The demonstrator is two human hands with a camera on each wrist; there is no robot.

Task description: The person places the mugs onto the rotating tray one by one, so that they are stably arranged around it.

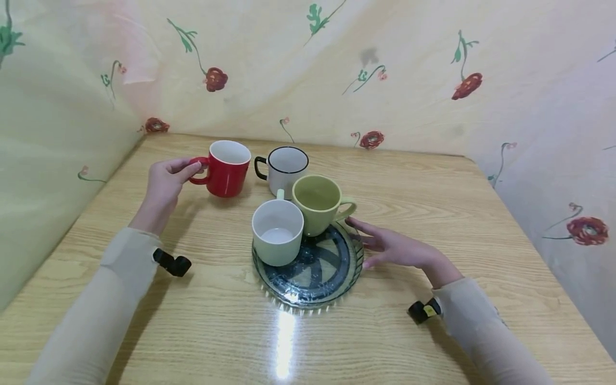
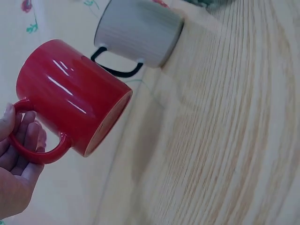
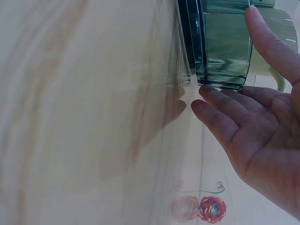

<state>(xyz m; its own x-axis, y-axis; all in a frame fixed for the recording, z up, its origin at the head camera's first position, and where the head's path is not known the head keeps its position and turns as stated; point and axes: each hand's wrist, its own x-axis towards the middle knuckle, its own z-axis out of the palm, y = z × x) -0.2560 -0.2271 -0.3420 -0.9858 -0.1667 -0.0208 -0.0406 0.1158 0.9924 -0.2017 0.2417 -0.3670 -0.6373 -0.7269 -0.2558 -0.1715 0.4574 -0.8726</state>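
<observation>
My left hand (image 1: pixel 168 179) grips the handle of a red mug (image 1: pixel 227 174) with a white inside. The left wrist view shows that mug (image 2: pixel 70 93) tilted, part of its underside visible, the fingers through its handle. My right hand (image 1: pixel 397 247) touches the right side of a bluish-green glass dish (image 1: pixel 332 286) with a ribbed edge. In the right wrist view, the thumb and fingers lie spread along the dish's wall (image 3: pixel 225 51). On the dish stand a white mug (image 1: pixel 277 243), handle pointing back, and a yellow-green mug (image 1: pixel 315 214), handle to the right.
A white mug with black rim and handle (image 1: pixel 287 168) stands behind the dish, to the right of the red mug. Everything is on a light wooden table (image 1: pixel 216 321). A floral cloth (image 1: pixel 298 69) hangs along the back and both sides.
</observation>
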